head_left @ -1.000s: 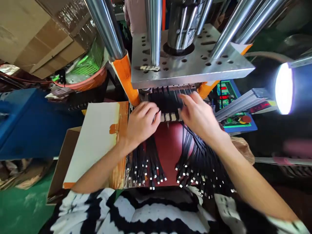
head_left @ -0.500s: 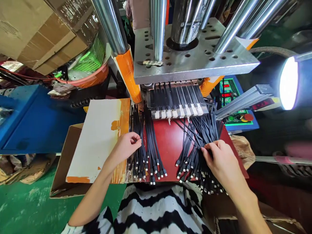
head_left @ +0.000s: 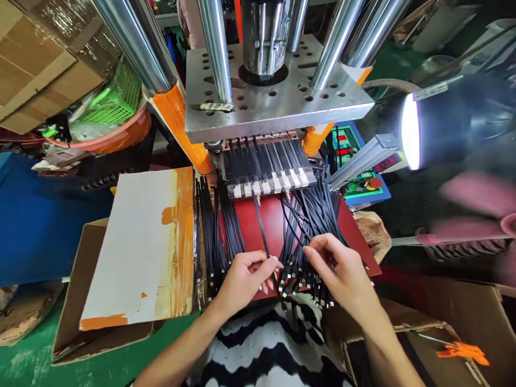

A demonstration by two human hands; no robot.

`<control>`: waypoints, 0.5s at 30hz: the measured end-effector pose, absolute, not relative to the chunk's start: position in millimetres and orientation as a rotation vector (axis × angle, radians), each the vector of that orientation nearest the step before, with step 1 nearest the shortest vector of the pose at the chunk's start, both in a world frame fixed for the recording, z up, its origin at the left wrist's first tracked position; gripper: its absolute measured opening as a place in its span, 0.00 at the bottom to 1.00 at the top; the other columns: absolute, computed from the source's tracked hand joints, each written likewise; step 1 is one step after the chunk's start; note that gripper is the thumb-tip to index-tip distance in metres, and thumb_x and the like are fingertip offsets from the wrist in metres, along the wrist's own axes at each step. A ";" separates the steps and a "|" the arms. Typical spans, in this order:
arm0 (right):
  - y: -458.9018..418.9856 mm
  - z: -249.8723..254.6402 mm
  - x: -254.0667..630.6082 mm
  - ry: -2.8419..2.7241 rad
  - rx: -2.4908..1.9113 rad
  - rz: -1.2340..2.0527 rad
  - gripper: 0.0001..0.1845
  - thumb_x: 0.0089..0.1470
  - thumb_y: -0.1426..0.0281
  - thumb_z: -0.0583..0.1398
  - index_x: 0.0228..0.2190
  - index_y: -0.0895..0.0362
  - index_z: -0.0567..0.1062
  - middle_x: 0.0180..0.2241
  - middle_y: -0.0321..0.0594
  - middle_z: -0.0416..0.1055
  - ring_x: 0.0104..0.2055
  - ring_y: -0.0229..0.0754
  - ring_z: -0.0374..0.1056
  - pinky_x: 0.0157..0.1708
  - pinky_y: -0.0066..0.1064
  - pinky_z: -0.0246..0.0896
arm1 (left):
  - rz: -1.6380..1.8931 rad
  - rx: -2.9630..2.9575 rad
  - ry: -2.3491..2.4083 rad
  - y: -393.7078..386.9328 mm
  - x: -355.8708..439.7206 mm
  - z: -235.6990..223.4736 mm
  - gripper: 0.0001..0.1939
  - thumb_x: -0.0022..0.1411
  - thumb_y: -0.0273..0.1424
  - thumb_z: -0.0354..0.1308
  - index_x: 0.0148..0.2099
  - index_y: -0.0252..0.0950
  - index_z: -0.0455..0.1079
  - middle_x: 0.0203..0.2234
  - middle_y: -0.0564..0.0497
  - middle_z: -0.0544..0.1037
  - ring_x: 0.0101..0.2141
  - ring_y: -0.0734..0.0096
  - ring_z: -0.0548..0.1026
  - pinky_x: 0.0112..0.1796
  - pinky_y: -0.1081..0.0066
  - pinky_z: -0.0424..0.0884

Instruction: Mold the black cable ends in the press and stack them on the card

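Observation:
My left hand (head_left: 252, 274) is closed in a pinch on a single flat black cable (head_left: 261, 223), which runs down from the mould's front edge through the fingers. My right hand (head_left: 342, 269) hovers by the right-hand heap of black cables (head_left: 318, 207); its thumb and index fingertip are slightly apart, and I see nothing between them. Another bunch of cables (head_left: 228, 220) lies to the left, with small metal plugs towards me. Behind the hands, a black mould (head_left: 266, 161) holds a row of cables with white pieces along its front.
A thick steel press plate (head_left: 278, 107) stands above the mould, between steel columns. A white board (head_left: 137, 231) lies to the left over a cardboard box (head_left: 68, 301). At right are a bright lamp (head_left: 411, 131) and a control panel (head_left: 358, 180) with a red button.
My left hand has moved right from the left bunch and now pinches a single cable over the red surface. My right hand has lifted off the right heap. The camera view has shifted.

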State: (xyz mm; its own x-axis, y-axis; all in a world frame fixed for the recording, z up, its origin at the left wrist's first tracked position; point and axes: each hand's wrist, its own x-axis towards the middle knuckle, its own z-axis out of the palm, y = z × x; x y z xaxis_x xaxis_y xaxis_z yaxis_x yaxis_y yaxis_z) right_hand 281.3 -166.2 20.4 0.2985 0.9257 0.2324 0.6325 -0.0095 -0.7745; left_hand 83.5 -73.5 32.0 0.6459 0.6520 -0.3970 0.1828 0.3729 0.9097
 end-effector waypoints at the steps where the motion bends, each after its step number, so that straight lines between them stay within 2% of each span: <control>1: -170.6 25.1 270.8 -1.382 -1.631 0.534 0.11 0.71 0.64 0.59 0.34 0.52 0.72 0.27 0.33 0.72 0.26 0.38 0.66 0.27 0.29 0.60 | 0.387 1.147 0.849 -76.9 88.4 31.0 0.33 0.58 0.63 0.67 0.33 0.33 0.78 0.19 0.54 0.73 0.18 0.77 0.69 0.21 0.75 0.66; 4: -183.5 33.6 245.2 -1.345 -1.398 0.747 0.10 0.70 0.66 0.62 0.33 0.52 0.74 0.27 0.32 0.74 0.26 0.35 0.69 0.28 0.25 0.63 | 0.462 1.107 0.819 -84.2 91.2 35.5 0.36 0.57 0.66 0.65 0.31 0.33 0.76 0.20 0.56 0.70 0.17 0.79 0.66 0.19 0.76 0.62; 6: -187.9 37.2 240.1 -1.363 -1.335 0.906 0.12 0.67 0.64 0.66 0.30 0.53 0.76 0.26 0.32 0.75 0.27 0.35 0.69 0.30 0.24 0.64 | 0.464 1.182 0.787 -88.9 84.3 42.3 0.35 0.61 0.64 0.64 0.28 0.34 0.73 0.21 0.56 0.69 0.17 0.80 0.64 0.19 0.76 0.60; 9: -183.8 41.4 245.5 -1.291 -1.317 1.133 0.17 0.60 0.54 0.71 0.30 0.54 0.80 0.26 0.33 0.75 0.27 0.36 0.68 0.29 0.25 0.64 | 0.462 1.417 0.714 -98.9 70.5 47.2 0.30 0.70 0.54 0.62 0.25 0.34 0.71 0.22 0.54 0.70 0.22 0.77 0.67 0.25 0.74 0.61; 12: -171.7 41.5 248.0 -1.073 -1.307 1.167 0.25 0.63 0.46 0.66 0.35 0.56 0.84 0.28 0.36 0.74 0.27 0.37 0.66 0.27 0.27 0.62 | 0.385 1.640 0.688 -109.2 61.9 41.2 0.23 0.72 0.40 0.61 0.25 0.35 0.71 0.22 0.54 0.71 0.26 0.75 0.68 0.30 0.73 0.61; 15: -162.5 37.6 241.9 -0.978 -1.307 1.135 0.29 0.65 0.44 0.62 0.31 0.56 0.84 0.26 0.36 0.71 0.25 0.37 0.63 0.25 0.28 0.58 | 0.300 1.694 0.730 -108.8 59.6 37.7 0.16 0.69 0.34 0.63 0.28 0.35 0.75 0.24 0.54 0.74 0.26 0.75 0.68 0.29 0.74 0.61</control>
State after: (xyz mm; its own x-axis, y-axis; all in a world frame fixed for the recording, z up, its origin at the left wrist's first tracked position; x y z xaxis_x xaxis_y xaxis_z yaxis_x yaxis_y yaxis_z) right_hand 241.9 -162.5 37.6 0.2022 0.9763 -0.0775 -0.0676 -0.0650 -0.9956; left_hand 59.6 -108.8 37.7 0.7692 0.6115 -0.1856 0.3052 -0.0964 0.9474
